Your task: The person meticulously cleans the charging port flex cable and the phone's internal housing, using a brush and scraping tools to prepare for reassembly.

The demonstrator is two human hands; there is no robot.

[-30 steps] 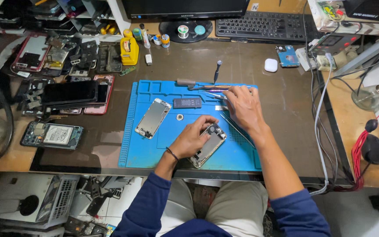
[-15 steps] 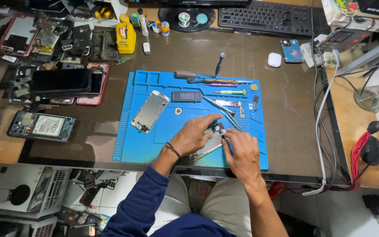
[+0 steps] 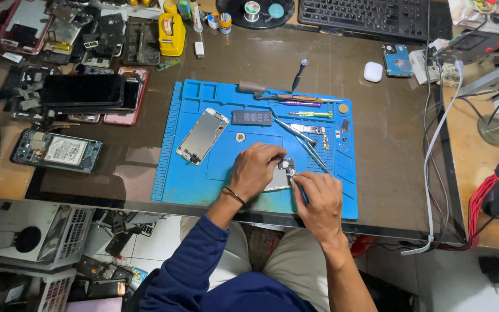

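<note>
Near the lower middle of the head view, on the blue work mat point(image 3: 203, 190), you are working on an opened phone body point(image 3: 277, 179), which is lying partly hidden under both your hands. Judging from how things lie, the teardown is well along: a screen panel point(image 3: 203, 136) is lying apart at the mat's centre left, a dark flat battery point(image 3: 252, 118) is sitting above it, and small parts and screws are resting along the mat's right side beside the tweezers point(image 3: 304, 141). What is left inside the body I cannot tell, since your hands are covering most of it.

Your left hand point(image 3: 254, 171) is lying curled over the phone body, fingers bent and pressing it down on the mat rather than gripping around it. Your right hand point(image 3: 319, 197) is closing into a pinch at the body's right edge, fingertips drawn together; it seems to be holding something thin, maybe a small tool, but it is too small to tell.

Toward the upper left of the frame, other phones point(image 3: 82, 92) are lying stacked off the mat, untouched.
</note>
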